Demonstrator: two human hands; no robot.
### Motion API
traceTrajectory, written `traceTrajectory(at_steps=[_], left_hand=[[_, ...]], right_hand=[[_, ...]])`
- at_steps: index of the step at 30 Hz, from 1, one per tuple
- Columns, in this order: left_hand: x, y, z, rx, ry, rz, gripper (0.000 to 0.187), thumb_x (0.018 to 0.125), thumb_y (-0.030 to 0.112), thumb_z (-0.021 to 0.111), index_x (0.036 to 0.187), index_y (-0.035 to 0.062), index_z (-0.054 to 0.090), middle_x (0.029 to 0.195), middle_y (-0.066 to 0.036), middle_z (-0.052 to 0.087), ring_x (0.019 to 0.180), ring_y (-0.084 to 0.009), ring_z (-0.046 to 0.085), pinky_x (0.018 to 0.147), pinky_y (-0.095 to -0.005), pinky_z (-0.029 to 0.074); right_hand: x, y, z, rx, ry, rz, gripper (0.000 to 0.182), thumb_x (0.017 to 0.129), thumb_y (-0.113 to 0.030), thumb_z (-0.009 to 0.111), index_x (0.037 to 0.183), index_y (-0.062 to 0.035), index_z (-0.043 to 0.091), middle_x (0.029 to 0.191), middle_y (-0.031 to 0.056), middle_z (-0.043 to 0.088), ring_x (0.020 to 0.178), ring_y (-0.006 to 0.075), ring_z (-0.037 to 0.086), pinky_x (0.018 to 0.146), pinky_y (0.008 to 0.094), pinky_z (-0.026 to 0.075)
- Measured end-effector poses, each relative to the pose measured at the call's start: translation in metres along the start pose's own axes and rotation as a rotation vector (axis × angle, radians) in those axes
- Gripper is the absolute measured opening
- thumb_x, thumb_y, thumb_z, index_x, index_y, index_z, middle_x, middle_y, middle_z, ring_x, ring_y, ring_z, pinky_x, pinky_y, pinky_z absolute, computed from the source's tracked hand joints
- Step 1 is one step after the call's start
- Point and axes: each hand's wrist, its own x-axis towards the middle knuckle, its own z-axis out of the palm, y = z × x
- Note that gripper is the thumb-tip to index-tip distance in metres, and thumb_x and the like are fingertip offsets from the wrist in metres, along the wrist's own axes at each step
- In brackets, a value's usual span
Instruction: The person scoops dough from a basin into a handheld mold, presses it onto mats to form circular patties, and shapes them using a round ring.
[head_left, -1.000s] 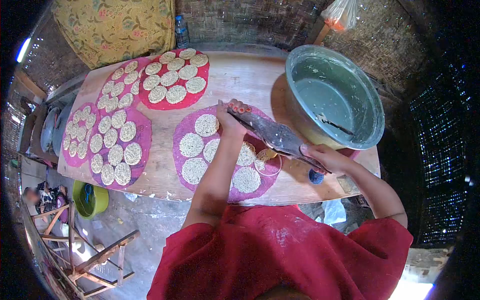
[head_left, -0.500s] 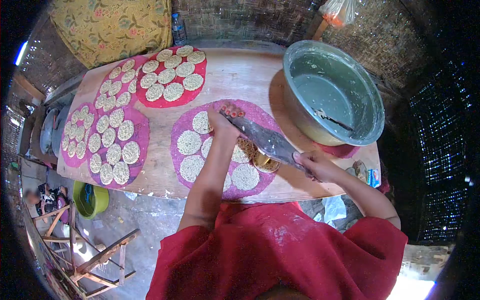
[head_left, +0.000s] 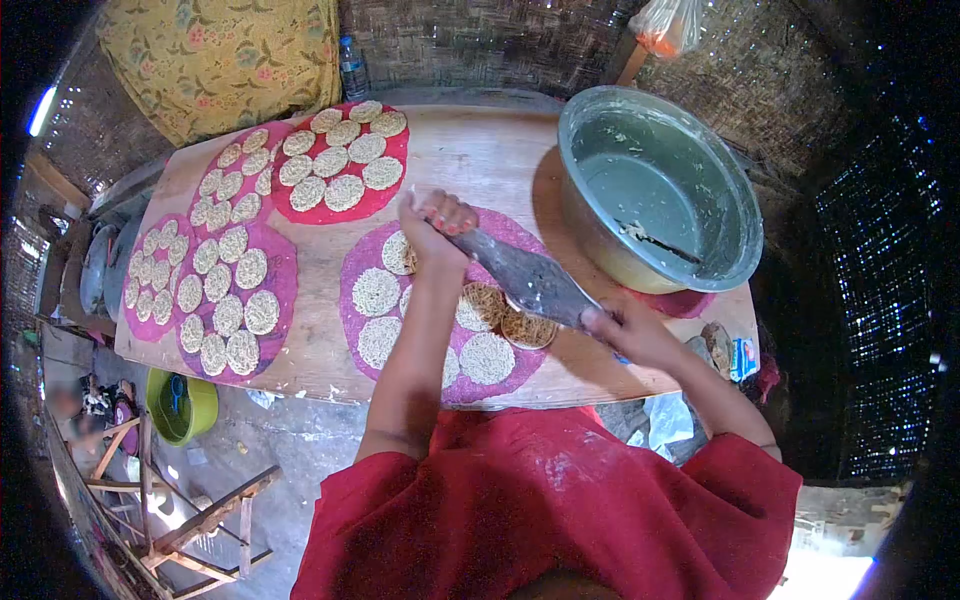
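- Far left there's a yellow floral cloth [head_left: 225, 65] by the woven wall [head_left: 465, 45], and on the grey floor [head_left: 320, 455] a lime-green plastic tub [head_left: 182, 408], with a rough wooden frame [head_left: 205, 520] nearer.
- Left side of the pale wooden table [head_left: 470, 150]: round pink sheets [head_left: 283, 265] plus a red one [head_left: 317, 212], covered in flat, grainy, cream discs [head_left: 262, 312].
- Left hand [head_left: 440, 225]: closed, fingers wrapped round the tool's far-left end.
- Middle: the long dark-grey flat tool [head_left: 530, 280], kinda scuffed, broad in the middle, pale specks on it. Can't tell the material. It's slanted above a big pink-purple sheet [head_left: 510, 230] of discs; right under it are tangled brown strands [head_left: 528, 328].
- Right hand [head_left: 635, 338]: closed on the near-right end, thumb on top.
- Right: wide, round grey-green basin [head_left: 590, 240], whitish smears, dark stick [head_left: 665, 243] inside. Clear plastic bag [head_left: 668, 25] hangs beyond, orange stuff inside.
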Motion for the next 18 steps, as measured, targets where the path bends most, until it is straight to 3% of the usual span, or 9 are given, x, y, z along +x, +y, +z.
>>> traceTrajectory(at_steps=[2,4,5,7,10,14,15,17,18], left_hand=[[-0.018,0.021,0.044,0.001,-0.018,0.115,0.048,0.088,0.049,0.034,0.049,0.0208,0.030,0.038,0.008,0.022,0.030,-0.0072,0.020,0.034,-0.0221,0.020],[-0.042,0.057,0.073,0.155,-0.212,0.210,0.049,0.090,0.048,0.034,0.049,0.0204,0.030,0.038,0.008,0.026,0.029,-0.0063,0.023,0.033,-0.0215,0.021],[-0.057,0.077,0.086,0.103,-0.332,0.144,0.051,0.091,0.048,0.033,0.049,0.0196,0.031,0.038,0.008,0.027,0.029,-0.0065,0.025,0.032,-0.0212,0.022],[-0.092,0.112,0.112,0.112,-0.504,0.079,0.055,0.092,0.050,0.030,0.048,0.0177,0.033,0.037,0.006,0.030,0.027,-0.0074,0.029,0.029,-0.0214,0.024],[-0.154,0.167,0.113,0.309,-0.481,0.161,0.062,0.093,0.052,0.025,0.044,0.0152,0.036,0.035,0.001,0.035,0.024,-0.0102,0.031,0.025,-0.0242,0.028],[-0.228,0.191,0.130,0.643,-0.392,0.326,0.064,0.095,0.048,0.023,0.040,0.0159,0.033,0.030,-0.001,0.034,0.019,-0.0118,0.026,0.019,-0.0262,0.028],[-0.251,0.202,0.117,0.616,-0.200,0.516,0.062,0.096,0.046,0.026,0.040,0.0181,0.030,0.030,0.000,0.034,0.018,-0.0106,0.025,0.018,-0.0253,0.027],[-0.272,0.211,0.119,0.650,-0.267,0.449,0.062,0.096,0.046,0.028,0.040,0.0195,0.031,0.030,0.001,0.033,0.018,-0.0094,0.026,0.017,-0.0250,0.028],[-0.284,0.212,0.120,0.636,-0.114,0.534,0.061,0.096,0.045,0.027,0.040,0.0199,0.031,0.030,0.001,0.032,0.018,-0.0092,0.026,0.017,-0.0248,0.028]], right_hand=[[0.005,-0.005,-0.007,0.098,-0.055,0.040,0.049,0.090,-0.047,0.049,0.068,-0.0036,0.056,0.057,0.0014,0.048,0.053,0.0110,0.047,0.052,0.0271,0.040],[0.022,0.003,0.003,0.793,0.048,0.067,0.042,0.089,-0.040,0.053,0.078,-0.0002,0.062,0.061,0.0056,0.056,0.056,0.0161,0.054,0.054,0.0313,0.044],[0.030,0.011,0.014,0.800,0.052,0.063,0.042,0.089,-0.040,0.053,0.078,-0.0002,0.062,0.061,0.0056,0.056,0.056,0.0161,0.054,0.054,0.0313,0.044],[0.051,0.035,0.039,0.067,0.251,-0.259,0.035,0.088,-0.033,0.053,0.082,0.0002,0.062,0.063,0.0148,0.059,0.057,0.0255,0.059,0.058,0.0401,0.045],[0.087,0.071,0.068,-0.218,0.265,-0.280,0.024,0.083,-0.022,0.055,0.079,0.0012,0.062,0.071,0.0232,0.060,0.065,0.0375,0.060,0.063,0.0451,0.046],[0.088,0.065,0.073,-0.211,0.313,-0.308,0.019,0.079,-0.014,0.055,0.073,0.0018,0.061,0.075,0.0269,0.057,0.069,0.0435,0.056,0.065,0.0473,0.045],[0.090,0.065,0.072,-0.231,0.292,-0.304,0.018,0.079,-0.014,0.054,0.071,0.0020,0.060,0.074,0.0266,0.057,0.069,0.0430,0.057,0.065,0.0472,0.045],[0.091,0.063,0.070,-0.250,0.269,-0.294,0.018,0.078,-0.013,0.054,0.070,0.0021,0.059,0.073,0.0262,0.057,0.068,0.0425,0.057,0.064,0.0472,0.046],[0.090,0.060,0.070,-0.278,0.258,-0.280,0.018,0.078,-0.013,0.055,0.069,0.0019,0.059,0.072,0.0258,0.057,0.067,0.0418,0.057,0.063,0.0467,0.045]])
